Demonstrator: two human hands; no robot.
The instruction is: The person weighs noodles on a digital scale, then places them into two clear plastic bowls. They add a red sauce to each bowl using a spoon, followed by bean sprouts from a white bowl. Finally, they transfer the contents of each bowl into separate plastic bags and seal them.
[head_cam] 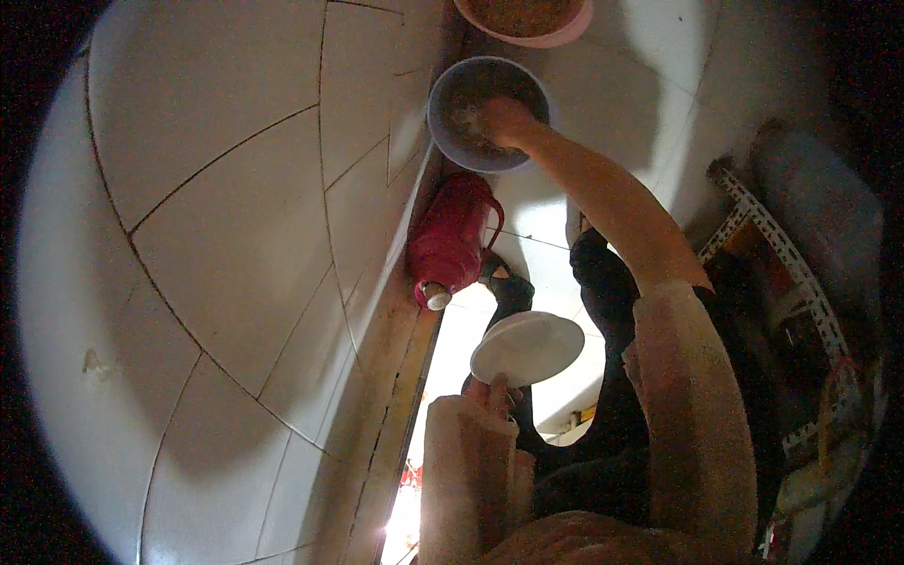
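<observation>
My right hand (pixel 505 121) reaches down into a round bluish-grey basin (pixel 487 167) on the floor. Its fingers are hidden inside, next to some pale matter, so whether they grip anything cannot be told. My left hand (pixel 494 394) holds a white bowl or deep dish (pixel 528 347) by its near rim, above the floor between my legs. A red thermos flask (pixel 452 233) with a side handle and a pale stopper stands by the wall, between the basin and the white dish.
Beyond the basin, a pink basin (pixel 565 35) holds brownish contents. A tiled wall (pixel 233 212) rises close on the left. A perforated metal rack frame (pixel 798 254) stands on the right, with dark things inside it. My feet rest on the tiled floor (pixel 544 226).
</observation>
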